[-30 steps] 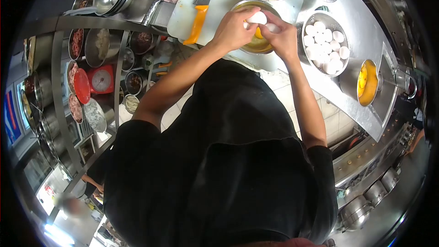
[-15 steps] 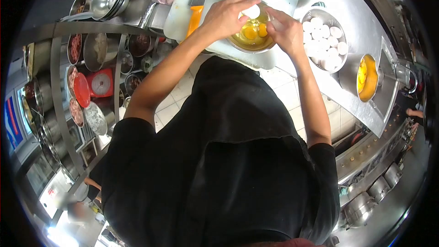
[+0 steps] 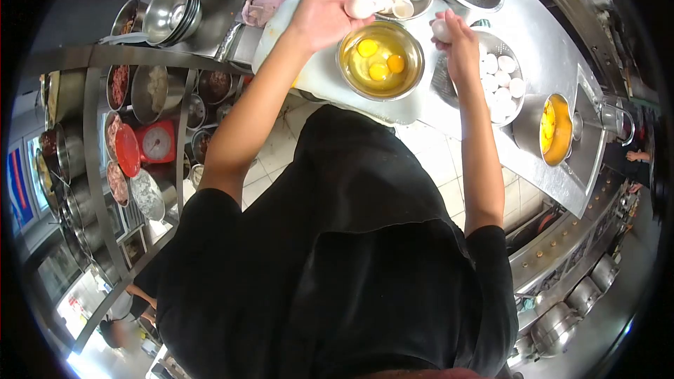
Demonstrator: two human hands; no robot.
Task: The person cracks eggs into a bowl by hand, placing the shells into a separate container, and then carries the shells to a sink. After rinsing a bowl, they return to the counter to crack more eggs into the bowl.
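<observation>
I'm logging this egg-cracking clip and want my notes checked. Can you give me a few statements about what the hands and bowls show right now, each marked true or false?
1. The bowl of cracked eggs holds three yolks. True.
2. The left hand is empty. False: it holds a white eggshell piece near the bowl of shells.
3. The right hand holds a white egg or shell piece up beside the colander of whole eggs. True.
4. Both hands are together over the bowl of cracked eggs. False: they are apart, one at each side of it.
5. The metal jug at the right holds plain water. False: its contents are yellow-orange.
</observation>
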